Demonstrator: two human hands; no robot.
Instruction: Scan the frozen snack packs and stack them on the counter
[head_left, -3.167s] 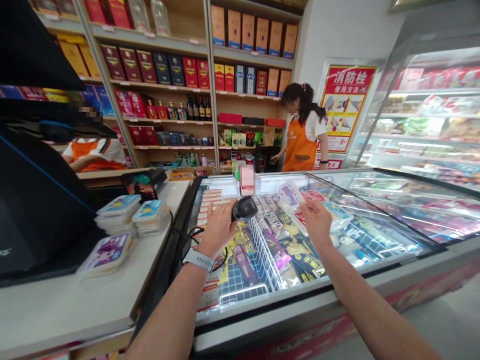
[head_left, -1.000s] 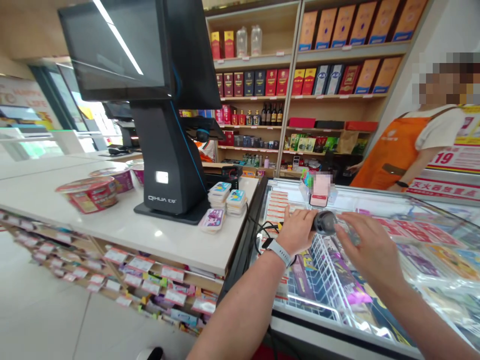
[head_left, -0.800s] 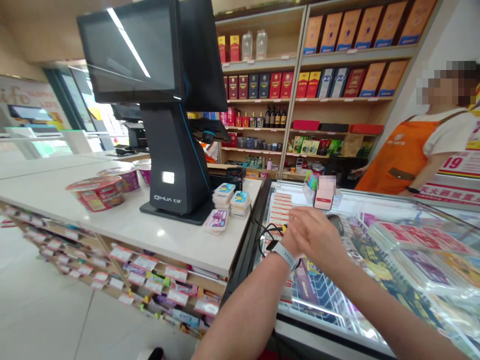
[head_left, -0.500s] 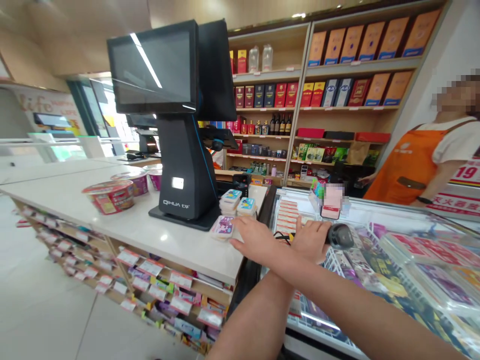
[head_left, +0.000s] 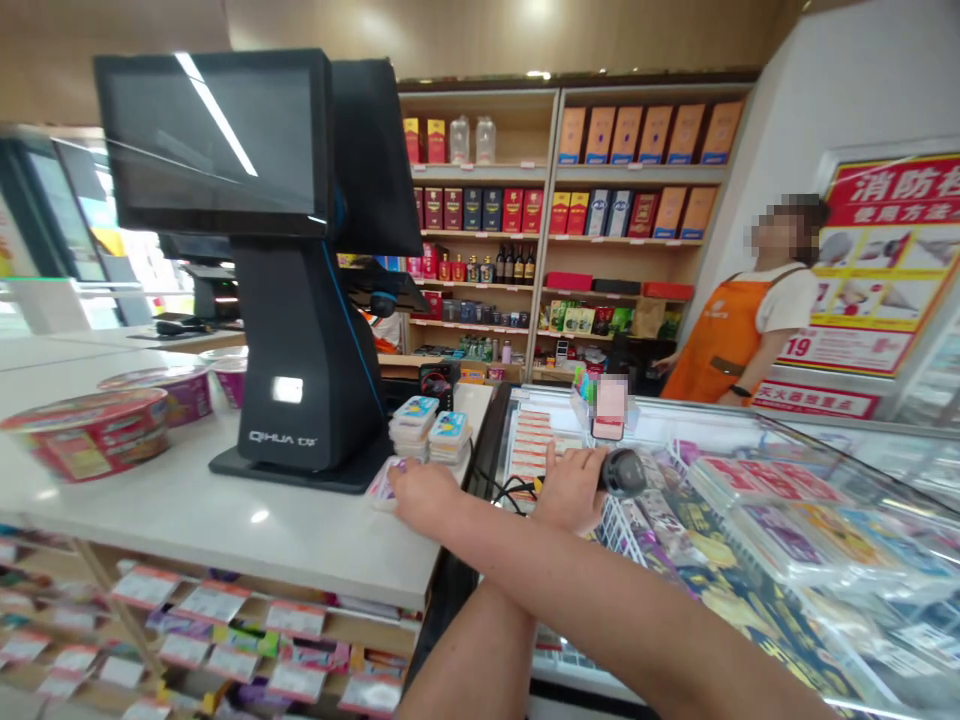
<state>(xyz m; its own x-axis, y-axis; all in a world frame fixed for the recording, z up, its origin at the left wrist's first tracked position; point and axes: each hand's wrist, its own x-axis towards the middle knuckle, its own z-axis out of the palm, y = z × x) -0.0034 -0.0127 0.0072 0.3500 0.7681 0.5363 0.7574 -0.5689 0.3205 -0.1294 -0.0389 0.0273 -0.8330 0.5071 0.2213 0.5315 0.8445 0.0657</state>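
My forearms cross, the right one over the left. My right hand (head_left: pixel 426 497), on the left side of the view, closes its fingers on a small purple-lidded tub (head_left: pixel 381 486) at the counter's edge. Just behind it are stacks of similar tubs with blue-and-yellow lids (head_left: pixel 450 426). Over the glass-topped freezer, my left hand (head_left: pixel 568 488) is wrapped round the handle of a black handheld scanner (head_left: pixel 624 472), whose head points right. The scanner's cable runs left from under the hand.
A dark checkout terminal (head_left: pixel 300 360) stands on the white counter (head_left: pixel 315 535), with noodle bowls (head_left: pixel 90 435) to its left. The freezer (head_left: pixel 750 620) holds packaged goods, and a phone (head_left: pixel 607 420) is at its far side. A person in an orange apron (head_left: pixel 716 335) stands behind, near stocked shelves (head_left: pixel 555 240).
The view has turned right and come closer to the terminal. My right hand has moved from beside the purple-lidded tub onto it and closed on it. My left hand keeps the scanner.
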